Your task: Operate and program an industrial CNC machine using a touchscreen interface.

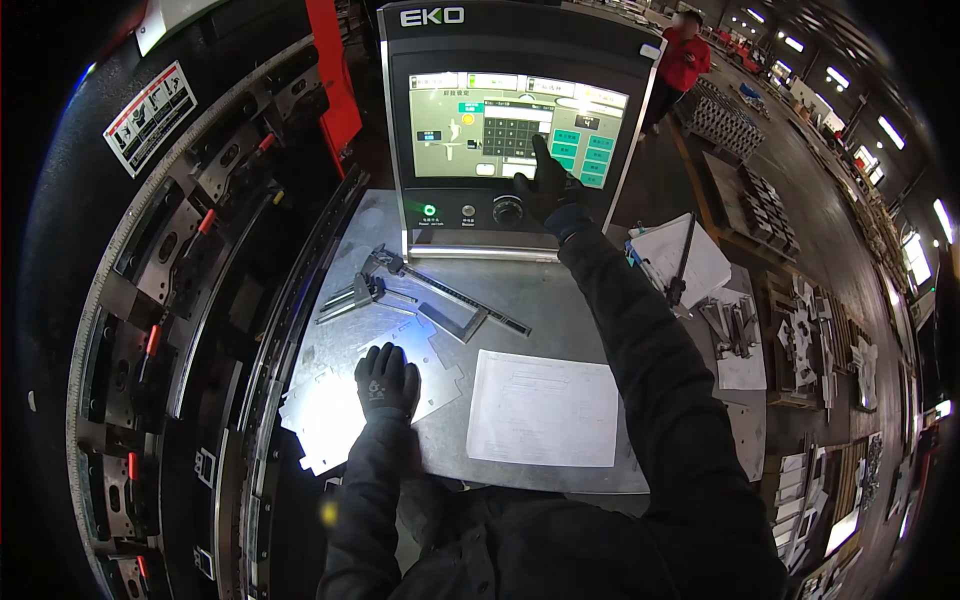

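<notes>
Touchscreen [510, 130] facing person [545, 545], long axis sideways, right hand [549, 187] before it, fingers apart, left hand [388, 382] flat on plate [330, 415]

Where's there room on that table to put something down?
On the bare table between control panel, caliper, paper and right sleeve. A narrower gap lies between left sleeve and paper. It's crowded leftward: caliper, metal parts, flat plate under the left hand.
</notes>
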A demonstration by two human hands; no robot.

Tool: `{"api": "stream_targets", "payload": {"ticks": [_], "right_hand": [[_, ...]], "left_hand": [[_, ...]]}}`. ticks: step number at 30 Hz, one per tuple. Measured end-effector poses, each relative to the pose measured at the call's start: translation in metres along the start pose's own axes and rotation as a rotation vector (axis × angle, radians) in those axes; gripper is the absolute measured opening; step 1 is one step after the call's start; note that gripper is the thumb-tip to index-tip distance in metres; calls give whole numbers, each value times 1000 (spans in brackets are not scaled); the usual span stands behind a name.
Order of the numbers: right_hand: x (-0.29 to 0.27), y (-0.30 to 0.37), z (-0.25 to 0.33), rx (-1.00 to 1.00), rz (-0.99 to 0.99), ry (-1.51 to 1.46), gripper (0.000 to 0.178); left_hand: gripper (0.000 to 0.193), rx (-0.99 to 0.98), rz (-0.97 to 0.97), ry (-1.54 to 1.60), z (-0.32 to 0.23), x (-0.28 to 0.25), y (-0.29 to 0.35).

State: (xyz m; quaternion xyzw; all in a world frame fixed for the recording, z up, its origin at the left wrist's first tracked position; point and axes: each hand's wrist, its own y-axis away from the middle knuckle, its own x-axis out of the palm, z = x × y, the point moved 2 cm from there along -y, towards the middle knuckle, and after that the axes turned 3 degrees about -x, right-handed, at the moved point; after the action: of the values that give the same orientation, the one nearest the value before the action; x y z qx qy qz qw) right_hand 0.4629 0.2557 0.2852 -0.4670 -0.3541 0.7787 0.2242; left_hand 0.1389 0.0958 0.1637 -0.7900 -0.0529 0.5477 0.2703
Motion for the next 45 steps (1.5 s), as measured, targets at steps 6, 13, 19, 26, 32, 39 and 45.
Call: {"api": "stream_targets", "payload": {"ticks": [6, 13, 19, 26, 32, 39, 45], "right_hand": [[12, 2, 16, 65, 222, 52, 69], [7, -21, 31, 210, 356, 169, 62], [14, 12, 34, -29, 217, 164, 63], [5, 5, 44, 116, 348, 171, 59], [17, 20, 30, -79, 137, 56, 63], [20, 40, -14, -248, -132, 175, 66], [-18, 29, -5, 64, 213, 58, 65]], "left_hand": [[18, 99, -142, -17, -7, -6, -4], [18, 105, -133, -27, -15, -14, -8], [18, 116, -178, -26, -8, -7, -4], [19, 96, -146, -11, -5, -4, -3], [19, 94, -137, -19, -6, -6, -4], [30, -48, 70, -5, -5, -5, -2], [23, 44, -38, -27, -9, -12, -5]]}}
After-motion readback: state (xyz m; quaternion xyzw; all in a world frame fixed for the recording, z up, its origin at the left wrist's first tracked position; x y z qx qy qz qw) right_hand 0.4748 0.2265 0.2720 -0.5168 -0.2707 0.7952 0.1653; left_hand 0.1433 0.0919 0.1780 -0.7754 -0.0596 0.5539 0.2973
